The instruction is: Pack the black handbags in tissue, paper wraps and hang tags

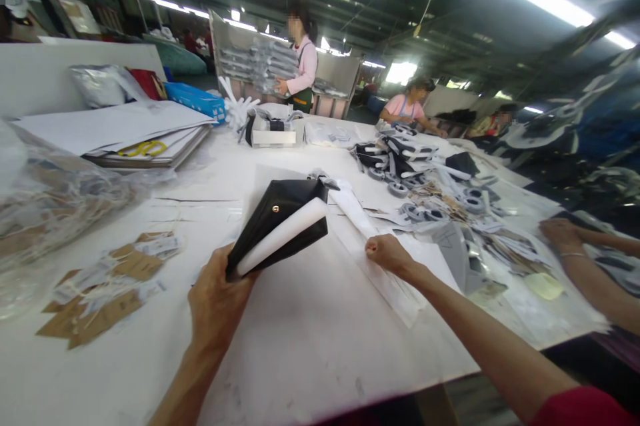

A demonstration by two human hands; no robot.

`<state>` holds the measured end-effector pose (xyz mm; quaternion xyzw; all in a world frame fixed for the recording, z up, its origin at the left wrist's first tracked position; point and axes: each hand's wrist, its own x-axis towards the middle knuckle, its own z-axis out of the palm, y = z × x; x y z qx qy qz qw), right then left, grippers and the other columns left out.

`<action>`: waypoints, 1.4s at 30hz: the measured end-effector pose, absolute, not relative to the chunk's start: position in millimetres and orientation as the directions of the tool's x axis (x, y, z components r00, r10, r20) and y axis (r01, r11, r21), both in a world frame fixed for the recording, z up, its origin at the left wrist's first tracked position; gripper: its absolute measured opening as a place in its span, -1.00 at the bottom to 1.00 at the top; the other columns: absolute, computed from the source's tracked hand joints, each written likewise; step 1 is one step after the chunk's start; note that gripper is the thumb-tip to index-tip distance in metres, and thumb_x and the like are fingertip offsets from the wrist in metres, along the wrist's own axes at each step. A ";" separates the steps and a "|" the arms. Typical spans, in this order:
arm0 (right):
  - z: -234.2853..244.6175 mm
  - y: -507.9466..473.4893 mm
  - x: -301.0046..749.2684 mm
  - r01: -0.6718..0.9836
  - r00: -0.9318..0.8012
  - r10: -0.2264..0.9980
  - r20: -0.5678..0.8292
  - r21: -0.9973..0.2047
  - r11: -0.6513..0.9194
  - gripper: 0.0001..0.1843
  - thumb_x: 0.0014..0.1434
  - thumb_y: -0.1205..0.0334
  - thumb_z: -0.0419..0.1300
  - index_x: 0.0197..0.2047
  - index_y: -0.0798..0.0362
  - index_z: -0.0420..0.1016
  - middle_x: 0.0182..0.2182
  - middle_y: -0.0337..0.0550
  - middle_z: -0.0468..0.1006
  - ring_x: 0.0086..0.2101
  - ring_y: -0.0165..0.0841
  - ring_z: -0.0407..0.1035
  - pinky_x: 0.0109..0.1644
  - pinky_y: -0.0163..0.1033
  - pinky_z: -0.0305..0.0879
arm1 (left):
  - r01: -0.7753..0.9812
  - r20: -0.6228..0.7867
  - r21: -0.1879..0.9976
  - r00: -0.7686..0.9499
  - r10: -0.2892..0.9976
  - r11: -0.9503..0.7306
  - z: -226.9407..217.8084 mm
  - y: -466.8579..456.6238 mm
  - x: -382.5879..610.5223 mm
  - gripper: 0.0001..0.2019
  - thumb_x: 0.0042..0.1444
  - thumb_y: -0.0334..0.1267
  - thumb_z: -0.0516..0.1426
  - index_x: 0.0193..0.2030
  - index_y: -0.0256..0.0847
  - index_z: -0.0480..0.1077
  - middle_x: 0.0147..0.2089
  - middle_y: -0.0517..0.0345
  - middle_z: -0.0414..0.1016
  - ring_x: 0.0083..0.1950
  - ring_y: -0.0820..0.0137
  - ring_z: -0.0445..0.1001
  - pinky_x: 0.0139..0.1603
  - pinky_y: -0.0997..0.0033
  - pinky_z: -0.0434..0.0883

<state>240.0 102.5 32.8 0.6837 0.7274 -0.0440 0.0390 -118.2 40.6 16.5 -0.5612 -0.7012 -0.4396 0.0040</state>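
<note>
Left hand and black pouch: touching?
Touching. Head view: the left hand grips the near end of the black pouch, with no gap between them.

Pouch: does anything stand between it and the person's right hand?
Nothing visible does. The pouch, held in the left hand, and the curled right hand are apart, with open space above the table between them. The white strip lies on the table, below that gap.
</note>
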 end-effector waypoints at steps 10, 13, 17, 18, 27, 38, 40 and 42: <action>33.9 109.3 234.1 0.991 -0.034 0.989 -0.144 -0.132 0.015 -0.76 0.11 0.18 0.24 -0.15 0.03 0.63 -0.24 -0.13 0.66 -0.23 -0.29 0.52 -0.20 -0.33 0.31 | 0.777 0.493 0.629 -0.379 0.784 -0.020 19.6 39.2 -117.6 -0.57 -0.02 -0.05 0.30 -0.01 -0.07 0.38 -0.24 0.18 0.56 -0.21 0.19 0.54 -0.26 0.37 0.32; 30.1 118.6 230.4 0.991 -0.018 0.985 -0.171 -0.131 -0.004 -0.71 0.05 0.18 0.30 -0.13 0.05 0.62 -0.22 -0.11 0.65 -0.22 -0.29 0.51 -0.20 -0.33 0.31 | 0.783 0.489 0.622 -0.383 0.784 -0.005 18.8 39.8 -117.2 -0.56 -0.02 -0.06 0.31 -0.01 -0.07 0.38 -0.24 0.18 0.56 -0.20 0.18 0.54 -0.27 0.37 0.32; 27.4 126.2 226.8 0.997 -0.002 0.982 -0.190 -0.073 -0.012 -0.78 0.10 0.34 0.20 -0.20 0.08 0.64 -0.25 -0.04 0.64 -0.22 -0.27 0.51 -0.21 -0.32 0.29 | 0.779 0.466 0.627 -0.387 0.796 0.012 18.8 39.6 -116.4 -0.56 -0.01 -0.07 0.31 0.01 -0.06 0.38 -0.23 0.17 0.56 -0.18 0.16 0.55 -0.26 0.36 0.33; 26.4 126.7 225.8 0.999 -0.003 0.982 -0.190 -0.052 -0.007 -0.77 0.11 0.37 0.18 -0.20 0.10 0.64 -0.25 -0.01 0.64 -0.21 -0.25 0.51 -0.21 -0.30 0.29 | 0.778 0.464 0.628 -0.388 0.796 0.013 18.8 39.4 -116.2 -0.56 -0.01 -0.07 0.31 0.01 -0.06 0.38 -0.22 0.17 0.56 -0.17 0.16 0.55 -0.26 0.36 0.34; 16.3 124.8 217.5 0.997 -0.050 0.982 -0.181 0.047 0.059 -0.78 0.13 0.40 0.14 -0.19 0.22 0.57 -0.12 0.18 0.58 -0.15 -0.16 0.49 -0.14 -0.23 0.30 | 0.749 0.444 0.662 -0.409 0.797 0.016 20.7 38.9 -116.8 -0.56 0.00 -0.06 0.30 0.01 -0.07 0.38 -0.21 0.16 0.56 -0.16 0.17 0.54 -0.24 0.34 0.36; 50.1 124.6 244.9 0.983 0.070 0.996 -0.063 -0.166 -0.079 -0.76 0.06 0.31 0.16 -0.23 0.09 0.62 -0.24 -0.10 0.65 -0.20 -0.28 0.50 -0.16 -0.32 0.28 | 0.718 0.443 0.696 -0.426 0.789 -0.003 24.7 39.4 -118.6 -0.55 -0.05 -0.09 0.33 0.00 -0.06 0.38 -0.21 0.19 0.56 -0.17 0.20 0.55 -0.22 0.38 0.38; 59.4 121.9 245.0 0.969 0.054 0.997 -0.059 -0.236 -0.067 -0.77 0.05 0.32 0.15 -0.25 0.08 0.62 -0.21 -0.14 0.65 -0.20 -0.30 0.50 -0.15 -0.34 0.29 | 0.717 0.439 0.697 -0.429 0.789 0.002 24.5 39.6 -118.8 -0.54 -0.05 -0.09 0.33 0.00 -0.06 0.38 -0.21 0.19 0.56 -0.17 0.20 0.55 -0.21 0.37 0.38; 64.7 116.9 239.3 0.951 0.015 0.998 -0.065 -0.306 -0.034 -0.81 0.02 0.35 0.15 -0.33 0.06 0.60 -0.15 -0.16 0.64 -0.17 -0.31 0.50 -0.13 -0.35 0.31 | 0.712 0.429 0.702 -0.433 0.793 0.009 24.8 39.5 -118.9 -0.54 -0.05 -0.08 0.32 0.01 -0.06 0.38 -0.21 0.19 0.56 -0.17 0.21 0.55 -0.21 0.37 0.38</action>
